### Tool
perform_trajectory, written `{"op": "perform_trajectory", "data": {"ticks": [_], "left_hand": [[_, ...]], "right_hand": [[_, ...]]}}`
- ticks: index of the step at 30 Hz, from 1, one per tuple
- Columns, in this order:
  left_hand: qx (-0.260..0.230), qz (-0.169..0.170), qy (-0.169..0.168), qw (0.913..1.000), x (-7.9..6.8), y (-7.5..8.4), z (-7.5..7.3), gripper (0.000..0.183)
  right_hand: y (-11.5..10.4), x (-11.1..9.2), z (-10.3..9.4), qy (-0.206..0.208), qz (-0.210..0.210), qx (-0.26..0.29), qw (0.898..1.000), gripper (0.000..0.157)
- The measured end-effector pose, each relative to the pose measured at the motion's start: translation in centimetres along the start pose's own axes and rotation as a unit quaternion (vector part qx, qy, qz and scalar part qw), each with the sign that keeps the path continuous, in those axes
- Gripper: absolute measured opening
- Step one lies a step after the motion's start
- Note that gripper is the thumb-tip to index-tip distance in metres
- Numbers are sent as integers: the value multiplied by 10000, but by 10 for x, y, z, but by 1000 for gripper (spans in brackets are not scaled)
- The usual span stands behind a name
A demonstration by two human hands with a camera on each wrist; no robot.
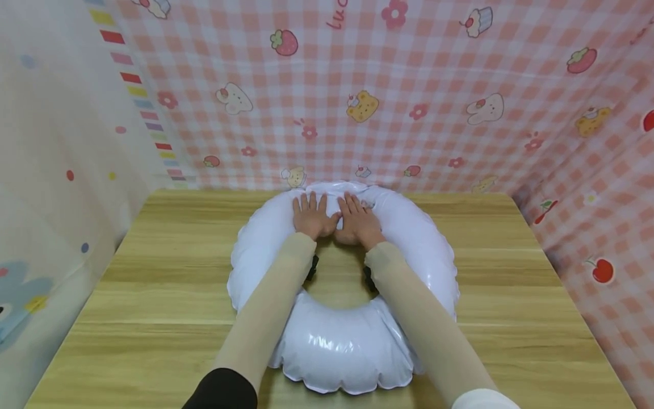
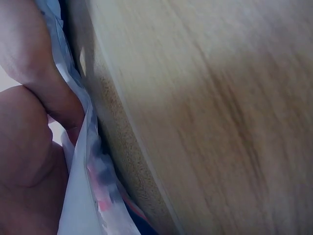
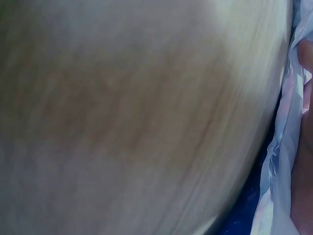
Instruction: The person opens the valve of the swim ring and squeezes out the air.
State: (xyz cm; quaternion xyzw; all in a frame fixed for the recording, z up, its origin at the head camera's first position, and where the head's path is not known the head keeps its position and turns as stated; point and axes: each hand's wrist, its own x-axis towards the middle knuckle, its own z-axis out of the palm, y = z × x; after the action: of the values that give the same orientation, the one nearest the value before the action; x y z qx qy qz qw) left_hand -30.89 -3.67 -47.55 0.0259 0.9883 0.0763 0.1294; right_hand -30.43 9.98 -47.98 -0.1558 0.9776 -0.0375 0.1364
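Observation:
A white inflatable swim ring (image 1: 337, 346) lies on the wooden table, glossy and puffed up, with a scalloped outer seam. On its far section rests my left hand (image 1: 313, 217), palm down with fingers straight and pointing away. Beside it my right hand (image 1: 357, 221) presses the same section, fingers extended, the thumbs close together. The plastic dips beneath both palms. In the left wrist view the left hand (image 2: 24, 137) lies against the ring's inner edge (image 2: 80, 186). At the right border of the right wrist view, part of the right hand (image 3: 303, 171) shows against the ring's plastic (image 3: 281, 161).
The wooden table (image 1: 168, 272) extends on both sides of the ring. Behind it hangs a pink checked cloth (image 1: 327, 102) with cartoon prints, close to the ring's far edge. A pale curtain (image 1: 61, 113) hangs at the left, and more checked cloth (image 1: 613, 216) at the right.

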Motion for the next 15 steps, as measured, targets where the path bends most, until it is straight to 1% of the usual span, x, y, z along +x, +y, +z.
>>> {"op": "perform_trajectory", "data": {"ticks": [4,6,11,15], "left_hand": [[-25,46,160,9999,-7,2,-1,74],[-25,57,191,9998,-8,2,-1,73],[0,62,211,9998,-9,2,-3,73],[-24,91,154,9998,-10,2,-4,73]], "right_hand": [[1,1,3,-35,-4,-48,10000,83],[2,2,3,-37,-12,-75,10000,83],[3,3,3,-58,-51,-113,9999,83],[3,2,3,-57,-65,-93,9999,82]]}}
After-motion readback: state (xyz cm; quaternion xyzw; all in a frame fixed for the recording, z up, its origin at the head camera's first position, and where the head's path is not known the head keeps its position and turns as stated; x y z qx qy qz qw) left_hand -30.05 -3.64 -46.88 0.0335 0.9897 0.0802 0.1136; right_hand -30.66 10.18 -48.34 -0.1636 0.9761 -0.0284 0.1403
